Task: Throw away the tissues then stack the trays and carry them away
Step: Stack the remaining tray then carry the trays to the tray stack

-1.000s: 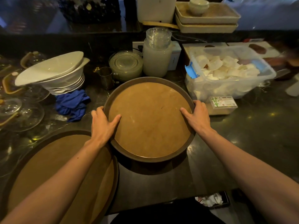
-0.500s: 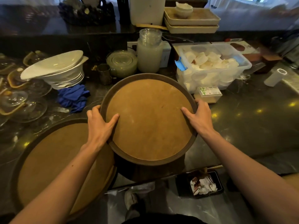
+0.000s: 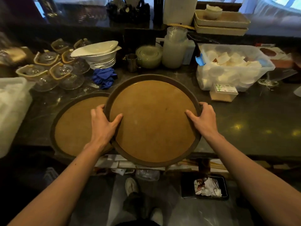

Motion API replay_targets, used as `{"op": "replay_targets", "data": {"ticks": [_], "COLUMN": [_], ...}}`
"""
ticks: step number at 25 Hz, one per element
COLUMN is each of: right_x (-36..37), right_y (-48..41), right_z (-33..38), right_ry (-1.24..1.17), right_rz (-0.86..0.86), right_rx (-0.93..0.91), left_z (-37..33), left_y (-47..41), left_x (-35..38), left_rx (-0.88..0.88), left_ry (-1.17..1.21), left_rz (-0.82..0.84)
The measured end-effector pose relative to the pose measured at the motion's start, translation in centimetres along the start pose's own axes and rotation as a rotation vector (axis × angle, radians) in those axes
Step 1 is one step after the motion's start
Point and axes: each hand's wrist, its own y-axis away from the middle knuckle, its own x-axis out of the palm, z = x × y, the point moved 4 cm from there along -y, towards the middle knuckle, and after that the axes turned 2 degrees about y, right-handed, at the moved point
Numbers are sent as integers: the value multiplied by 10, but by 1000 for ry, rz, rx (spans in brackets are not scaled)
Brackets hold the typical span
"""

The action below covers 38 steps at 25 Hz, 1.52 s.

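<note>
I hold a round brown tray [image 3: 153, 118] with a dark rim by both sides. My left hand [image 3: 102, 124] grips its left rim, thumb on the inside. My right hand [image 3: 203, 119] grips its right rim. The tray is lifted and juts out past the counter's front edge. It overlaps the right side of a second round brown tray [image 3: 76, 128], which lies flat on the dark counter [image 3: 244, 119]. On the floor below stands a black bin [image 3: 225, 190] with crumpled white tissues [image 3: 207, 188] in it.
A stack of white bowls [image 3: 101, 56], a blue cloth [image 3: 105, 77] and several glass lids [image 3: 53, 70] lie at the back left. Stacked glass dishes [image 3: 175, 48], a clear bin of white cups [image 3: 231, 67] and a small box [image 3: 224, 93] are behind and right. A white tub [image 3: 11, 110] stands at far left.
The held tray has come up and moved left and toward me, and now overlaps the second tray. Both hands keep their grip on its rim.
</note>
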Motion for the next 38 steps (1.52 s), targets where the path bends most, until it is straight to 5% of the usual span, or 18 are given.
{"op": "replay_targets", "data": {"ticks": [22,38], "right_x": [169,214], "right_y": [106,19], "right_z": [190,159], "right_ry": [6,43], "right_rz": [236,401], "right_rx": [-105,-61], "left_z": [198,204], "left_y": [7,-36], "left_x": [-201,-125], "left_rx": [-171,-309], "left_ry": [-104,-160], "left_rz": [-121,-64]}}
